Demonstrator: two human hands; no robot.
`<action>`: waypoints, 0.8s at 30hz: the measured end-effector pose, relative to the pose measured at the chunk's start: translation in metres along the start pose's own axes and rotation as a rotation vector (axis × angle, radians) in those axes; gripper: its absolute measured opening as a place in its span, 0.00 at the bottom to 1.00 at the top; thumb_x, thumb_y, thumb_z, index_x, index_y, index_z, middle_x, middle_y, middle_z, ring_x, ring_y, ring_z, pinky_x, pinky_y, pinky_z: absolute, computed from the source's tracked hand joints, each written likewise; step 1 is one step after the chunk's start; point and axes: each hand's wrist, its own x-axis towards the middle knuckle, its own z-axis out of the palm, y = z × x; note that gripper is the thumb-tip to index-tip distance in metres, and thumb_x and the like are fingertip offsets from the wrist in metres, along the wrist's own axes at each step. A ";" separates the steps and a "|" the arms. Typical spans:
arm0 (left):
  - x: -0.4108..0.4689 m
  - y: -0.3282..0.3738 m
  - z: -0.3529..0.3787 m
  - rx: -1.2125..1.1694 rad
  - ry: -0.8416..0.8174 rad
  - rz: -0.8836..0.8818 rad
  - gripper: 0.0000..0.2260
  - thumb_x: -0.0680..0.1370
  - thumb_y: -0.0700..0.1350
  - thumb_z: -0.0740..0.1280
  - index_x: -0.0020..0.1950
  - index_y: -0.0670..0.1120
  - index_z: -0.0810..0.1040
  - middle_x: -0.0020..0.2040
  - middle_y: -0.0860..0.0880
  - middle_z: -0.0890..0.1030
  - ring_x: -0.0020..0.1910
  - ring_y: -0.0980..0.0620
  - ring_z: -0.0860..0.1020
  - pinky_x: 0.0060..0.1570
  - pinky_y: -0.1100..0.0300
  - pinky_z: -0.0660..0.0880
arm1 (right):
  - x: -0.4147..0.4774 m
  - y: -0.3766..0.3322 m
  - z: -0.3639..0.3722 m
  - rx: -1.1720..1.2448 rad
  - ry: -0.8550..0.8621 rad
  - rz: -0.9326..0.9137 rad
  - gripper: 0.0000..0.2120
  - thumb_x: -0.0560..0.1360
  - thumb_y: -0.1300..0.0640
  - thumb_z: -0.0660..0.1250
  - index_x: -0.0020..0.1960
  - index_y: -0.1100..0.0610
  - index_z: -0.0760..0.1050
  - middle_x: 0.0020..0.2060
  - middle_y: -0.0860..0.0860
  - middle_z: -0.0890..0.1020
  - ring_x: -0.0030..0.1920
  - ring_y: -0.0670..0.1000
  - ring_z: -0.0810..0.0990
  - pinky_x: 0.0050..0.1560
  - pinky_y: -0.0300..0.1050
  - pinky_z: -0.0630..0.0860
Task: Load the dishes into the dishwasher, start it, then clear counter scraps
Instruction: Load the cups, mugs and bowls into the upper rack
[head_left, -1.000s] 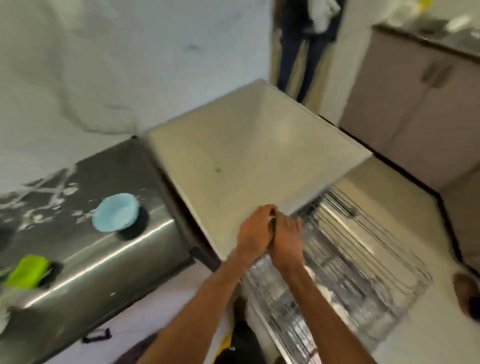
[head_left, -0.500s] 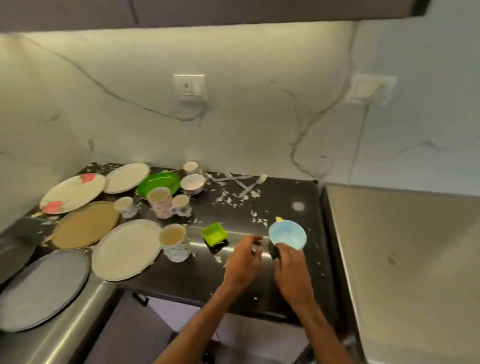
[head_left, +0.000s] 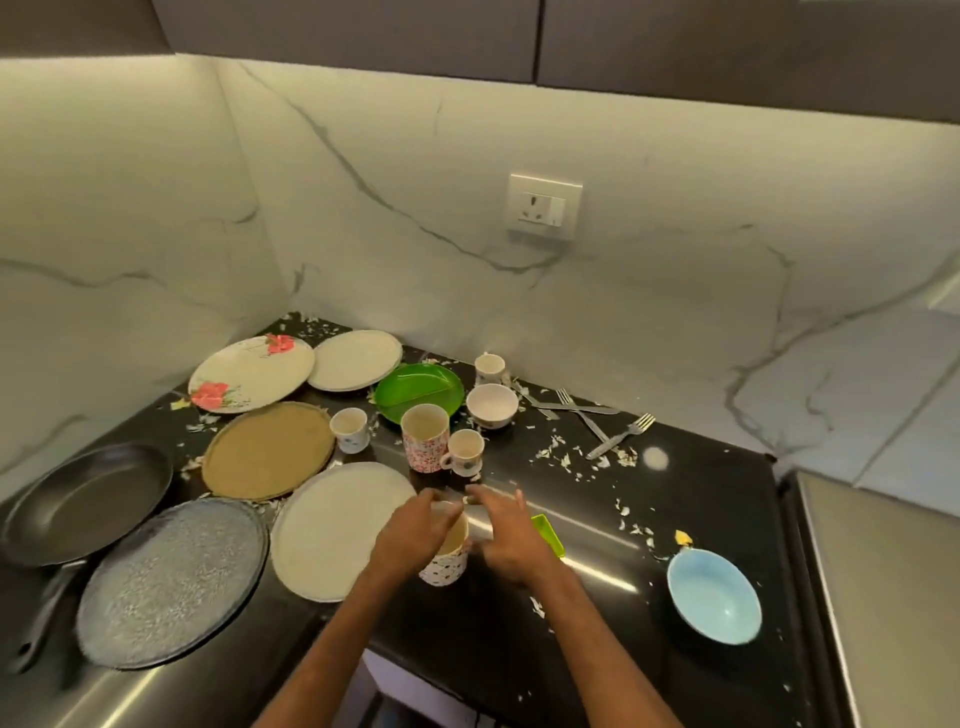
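A floral mug (head_left: 448, 562) stands on the black counter (head_left: 597, 623) next to a large white plate (head_left: 332, 530). My left hand (head_left: 413, 538) grips the mug's rim from the left, fingers curled over it. My right hand (head_left: 506, 543) is just right of the mug with its fingers stretched toward the rim; I cannot tell if it touches. Several more plates, among them a grey speckled plate (head_left: 171, 582), a tan plate (head_left: 267, 449) and a green plate (head_left: 418, 389), lie further left and back. A tall floral mug (head_left: 425, 436), small cups and a white bowl (head_left: 491, 405) stand behind.
A black frying pan (head_left: 85, 501) lies at the far left. Forks (head_left: 615, 440) and white scraps (head_left: 566, 457) are scattered at the back right. A light blue bowl (head_left: 714, 595) and a small green container (head_left: 549, 534) sit right of my hands. The steel appliance top (head_left: 883, 597) borders the counter's right edge.
The view swung from the dishwasher rack to the counter. My hands moved left from beside the blue bowl to the floral mug, and my left hand took hold of its rim.
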 end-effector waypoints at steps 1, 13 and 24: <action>-0.002 -0.006 0.004 -0.033 -0.066 -0.011 0.21 0.79 0.59 0.64 0.67 0.51 0.71 0.63 0.47 0.77 0.59 0.49 0.76 0.61 0.52 0.74 | 0.002 0.001 -0.001 0.042 -0.022 0.001 0.33 0.74 0.54 0.73 0.76 0.52 0.64 0.71 0.49 0.73 0.73 0.49 0.65 0.78 0.50 0.49; -0.006 -0.030 -0.003 -0.069 -0.164 0.211 0.43 0.61 0.57 0.81 0.70 0.58 0.63 0.65 0.56 0.72 0.63 0.55 0.72 0.61 0.58 0.72 | -0.018 0.006 0.008 0.416 -0.091 0.058 0.20 0.80 0.54 0.67 0.71 0.48 0.72 0.60 0.39 0.79 0.56 0.27 0.74 0.57 0.25 0.69; -0.027 0.074 -0.005 -0.770 -0.250 -0.134 0.32 0.68 0.68 0.68 0.66 0.52 0.74 0.54 0.46 0.83 0.49 0.47 0.83 0.37 0.52 0.82 | -0.104 0.001 -0.008 1.035 0.359 0.108 0.32 0.77 0.53 0.71 0.76 0.42 0.62 0.68 0.46 0.73 0.66 0.49 0.76 0.60 0.50 0.79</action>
